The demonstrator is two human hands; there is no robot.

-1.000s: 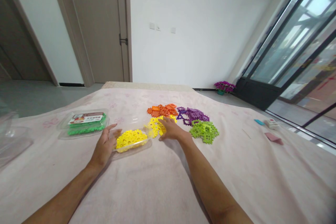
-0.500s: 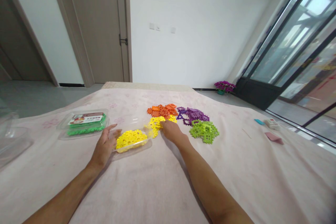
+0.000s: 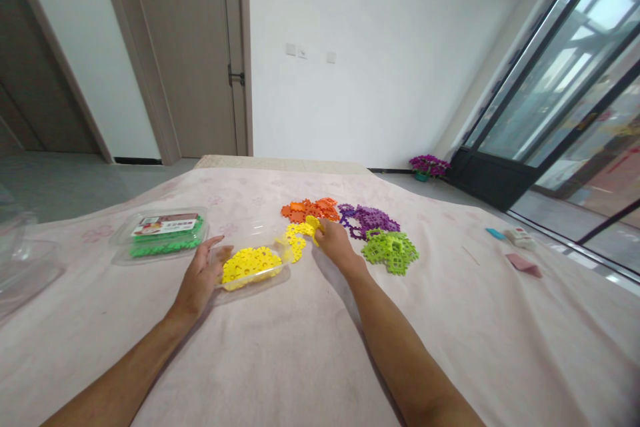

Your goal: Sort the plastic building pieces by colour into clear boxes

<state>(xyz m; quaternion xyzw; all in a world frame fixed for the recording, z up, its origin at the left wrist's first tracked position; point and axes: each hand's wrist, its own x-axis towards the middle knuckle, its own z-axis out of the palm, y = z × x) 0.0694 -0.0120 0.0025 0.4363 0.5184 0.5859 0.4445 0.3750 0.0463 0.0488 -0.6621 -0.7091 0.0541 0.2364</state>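
Note:
A clear plastic box [image 3: 257, 278] holds a heap of yellow snowflake building pieces [image 3: 249, 263]. At its left side my left hand [image 3: 203, 275] grips the wall, fingers along the far corner and the thumb toward the near side. To the right of the box, my right hand [image 3: 336, 245] pinches a yellow snowflake piece [image 3: 313, 222], tilted up off the cloth. Several more loose yellow pieces [image 3: 296, 240] lie between the box and this hand. Orange pieces [image 3: 305, 209] are heaped just behind, with purple pieces [image 3: 373, 220] and light green pieces [image 3: 393, 251] to the right.
A lidded, labelled clear box of green pieces [image 3: 167, 237] stands left of my left hand. More clear plastic containers [image 3: 30, 267] sit at the far left edge. On the right lie a small white object [image 3: 520, 237], a blue item [image 3: 495, 233] and a pink cloth [image 3: 524, 265].
My right hand has lifted slightly from the loose yellow pieces and moved a little right, with a yellow piece now raised in its fingers. My left hand stays at the box.

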